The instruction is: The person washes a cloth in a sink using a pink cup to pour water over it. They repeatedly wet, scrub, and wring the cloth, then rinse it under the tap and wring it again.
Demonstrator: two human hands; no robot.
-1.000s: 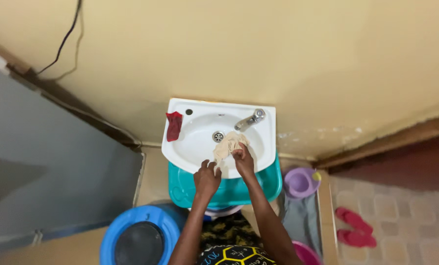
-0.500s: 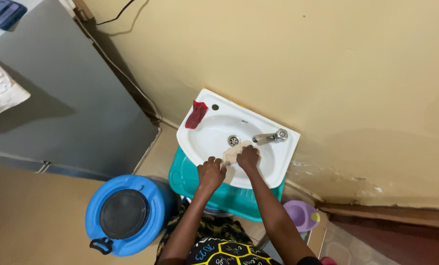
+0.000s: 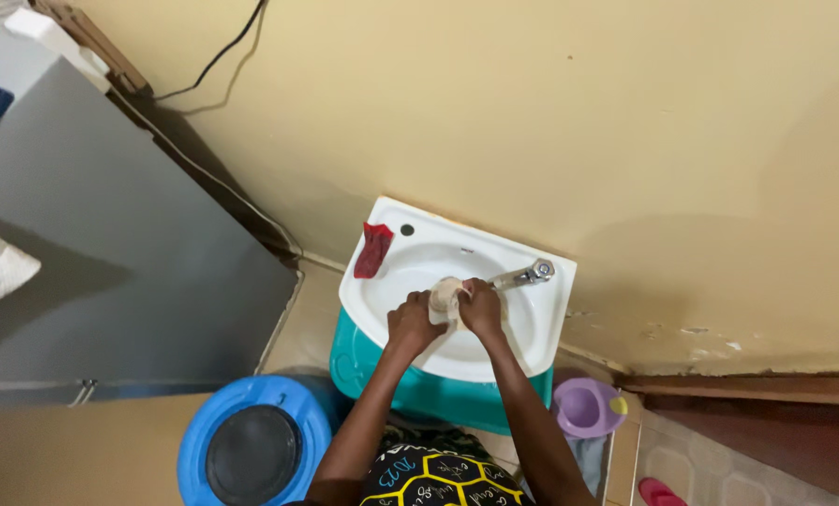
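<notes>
At the frame's centre, the left hand [image 3: 414, 323] and right hand [image 3: 482, 307] both have their fingers clamped on a bunched beige cloth [image 3: 445, 294]. They hold it over the white washbasin [image 3: 410, 267], just below the chrome tap [image 3: 524, 275], likely so drips fall inside. A red rag [image 3: 374, 250] drapes the basin's left rim.

Wall [image 3: 532, 112]: showing plain cream paint (scuffed low at right)
Cable [image 3: 215, 58]: hanging down it
Grey cabinet [image 3: 110, 262]: standing left
Floor [image 3: 710, 468]: showing pale tiles
</notes>
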